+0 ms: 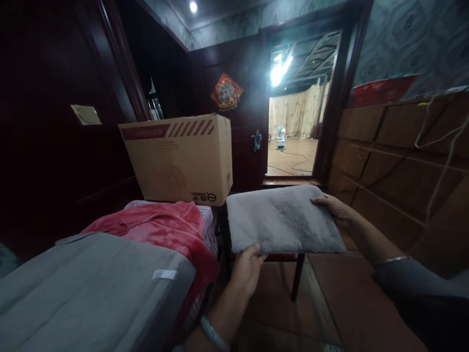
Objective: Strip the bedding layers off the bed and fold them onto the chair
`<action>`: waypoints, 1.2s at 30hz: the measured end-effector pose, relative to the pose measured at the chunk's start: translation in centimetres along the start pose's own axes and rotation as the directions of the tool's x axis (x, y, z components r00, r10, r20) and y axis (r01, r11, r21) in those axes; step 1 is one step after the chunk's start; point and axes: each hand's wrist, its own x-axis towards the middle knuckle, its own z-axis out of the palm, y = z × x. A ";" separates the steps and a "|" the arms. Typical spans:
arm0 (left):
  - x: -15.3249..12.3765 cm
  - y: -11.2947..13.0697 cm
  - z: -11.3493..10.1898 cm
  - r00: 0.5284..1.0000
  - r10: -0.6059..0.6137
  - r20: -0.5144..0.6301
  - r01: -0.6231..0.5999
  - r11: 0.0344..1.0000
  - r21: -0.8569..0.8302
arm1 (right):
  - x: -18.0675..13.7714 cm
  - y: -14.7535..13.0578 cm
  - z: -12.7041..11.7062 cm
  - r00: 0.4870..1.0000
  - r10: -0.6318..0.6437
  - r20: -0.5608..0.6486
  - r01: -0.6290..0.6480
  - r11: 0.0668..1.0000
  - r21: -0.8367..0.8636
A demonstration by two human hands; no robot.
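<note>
A flat, light grey plush cushion (271, 220) is stretched out over a dark-legged chair or stool (298, 278), whose red seat edge peeks out below it. My left hand (247, 269) grips the cushion's near edge, thumb on top and fingers underneath. At the far right side, my right hand (335, 208) pinches the cushion's edge, with its thumb lying on the plush. Whether the cushion rests fully on the seat I cannot tell.
A grey padded piece (98, 288) and a red blanket (157, 225) lie on the left. Behind them stands a large cardboard box (176, 159). Wooden drawers (395, 161) line the right wall, with a red basin (384, 90) and white cables on top. An open doorway is ahead.
</note>
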 end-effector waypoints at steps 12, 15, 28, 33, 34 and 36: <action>3.6 6.9 -1.1 0.974 0.201 0.106 -0.226 0.886 0.404 | -0.6 0.3 -0.3 0.963 -0.180 -0.199 0.112 0.944 -0.309; 6.2 7.9 0.1 0.935 0.348 0.060 -0.327 0.787 0.523 | -0.1 0.7 0.0 0.947 -0.262 -0.185 0.190 0.923 -0.334; 7.9 9.6 -0.6 0.933 0.354 0.068 -0.312 0.699 0.644 | -0.4 1.2 -0.3 0.742 -0.670 0.026 0.274 0.268 -0.924; 8.4 9.1 0.5 0.889 0.456 -0.042 -0.303 0.653 0.694 | -1.3 0.0 4.5 0.565 -0.720 0.402 0.473 -0.116 -0.873; 8.2 8.7 0.3 0.865 0.499 -0.060 -0.314 0.629 0.711 | -1.6 -0.2 5.5 0.545 -0.706 0.452 0.510 -0.149 -0.847; 7.0 7.5 -1.0 0.806 0.587 -0.079 -0.320 0.544 0.776 | -2.7 -0.2 7.4 0.477 -0.720 0.504 0.588 -0.164 -0.792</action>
